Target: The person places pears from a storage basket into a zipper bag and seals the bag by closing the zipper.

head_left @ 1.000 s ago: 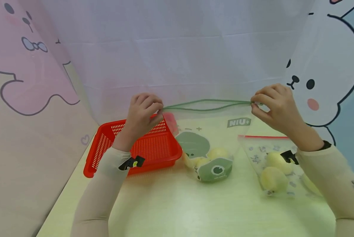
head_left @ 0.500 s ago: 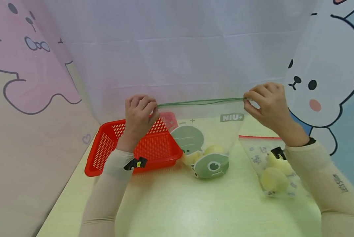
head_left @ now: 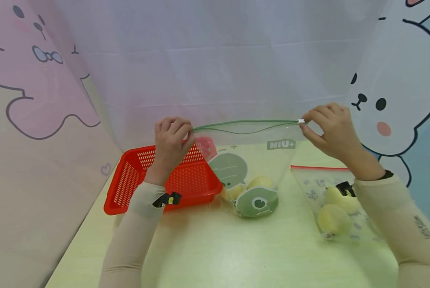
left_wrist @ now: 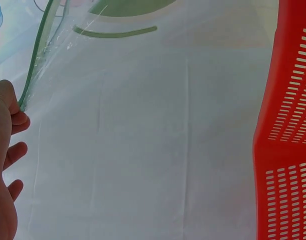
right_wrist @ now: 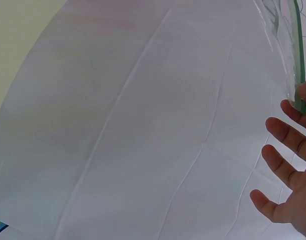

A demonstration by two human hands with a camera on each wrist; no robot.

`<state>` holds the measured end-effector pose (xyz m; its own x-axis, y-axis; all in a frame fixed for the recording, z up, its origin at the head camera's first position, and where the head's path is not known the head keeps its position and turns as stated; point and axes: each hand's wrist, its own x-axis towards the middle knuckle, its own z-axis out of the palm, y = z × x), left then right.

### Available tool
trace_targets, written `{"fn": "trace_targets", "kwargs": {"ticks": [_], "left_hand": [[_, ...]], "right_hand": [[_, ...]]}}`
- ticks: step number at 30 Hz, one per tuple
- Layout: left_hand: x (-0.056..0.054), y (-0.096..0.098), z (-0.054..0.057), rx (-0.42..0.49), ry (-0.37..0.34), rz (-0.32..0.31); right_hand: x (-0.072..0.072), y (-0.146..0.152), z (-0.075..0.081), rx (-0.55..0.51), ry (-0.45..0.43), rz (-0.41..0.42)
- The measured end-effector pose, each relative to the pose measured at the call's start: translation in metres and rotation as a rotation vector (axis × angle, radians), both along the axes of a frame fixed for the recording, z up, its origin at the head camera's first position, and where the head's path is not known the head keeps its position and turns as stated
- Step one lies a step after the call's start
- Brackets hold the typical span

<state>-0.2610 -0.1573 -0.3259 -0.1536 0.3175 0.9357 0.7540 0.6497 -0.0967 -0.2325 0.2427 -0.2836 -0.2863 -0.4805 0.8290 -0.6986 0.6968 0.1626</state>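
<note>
A clear zip bag [head_left: 252, 158] with green prints hangs between both hands, several pale yellow round fruits [head_left: 261, 183] in its bottom. Its green-edged mouth gapes a little in the middle. My left hand [head_left: 171, 146] pinches the left top corner of the bag; the left wrist view shows the green edge [left_wrist: 35, 55] between thumb and forefinger. My right hand [head_left: 333, 134] pinches the right top corner, beside a white slider [head_left: 301, 121]. In the right wrist view, the other fingers [right_wrist: 280, 167] of that hand are spread apart.
A red perforated basket [head_left: 189, 180] stands behind the left forearm. To the right lies another clear bag [head_left: 310, 192] with a red top edge and several similar fruits inside, partly under the right forearm. White printed cloth [head_left: 218, 72] hangs behind the pale table [head_left: 236, 256].
Both hands and the bag have shifted slightly left since the first frame. The bag's mouth narrowed, then parted again. A white slider now shows at the right fingertips.
</note>
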Motion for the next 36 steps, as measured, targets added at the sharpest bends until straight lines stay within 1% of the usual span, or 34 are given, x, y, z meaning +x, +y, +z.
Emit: {"fn": "trace_targets", "kwargs": {"ticks": [8,15,18,22,24,26,28,31,33,36], "left_hand": [[0.0,0.0,-0.002,-0.007,-0.023,0.014],[0.0,-0.002,-0.003,-0.014,-0.054,0.033],[0.001,-0.002,-0.004,-0.017,-0.083,0.032],[0.003,-0.001,-0.005,-0.001,-0.144,0.014],[0.005,0.002,-0.005,0.004,-0.174,0.013],[0.006,0.006,-0.004,0.001,-0.189,0.019],[0.007,0.012,-0.002,-0.016,-0.177,0.038],[0.01,0.026,0.003,-0.056,-0.119,0.077],[0.011,0.038,0.008,-0.083,-0.068,0.106],[0.013,0.059,0.015,-0.127,-0.018,0.117]], "right_hand": [[-0.003,0.004,-0.004,-0.051,0.05,0.031],[-0.003,0.004,-0.004,-0.053,0.065,0.046],[-0.001,0.003,-0.004,-0.056,0.057,0.051],[0.0,0.002,-0.004,-0.058,0.048,0.055],[0.001,0.002,-0.004,-0.059,0.046,0.054],[0.001,0.002,-0.005,-0.06,0.043,0.054],[0.001,0.002,-0.005,-0.06,0.039,0.053],[0.002,0.002,-0.005,-0.06,0.037,0.054],[0.002,0.002,-0.005,-0.06,0.037,0.057],[0.003,0.002,-0.005,-0.06,0.04,0.062]]}}
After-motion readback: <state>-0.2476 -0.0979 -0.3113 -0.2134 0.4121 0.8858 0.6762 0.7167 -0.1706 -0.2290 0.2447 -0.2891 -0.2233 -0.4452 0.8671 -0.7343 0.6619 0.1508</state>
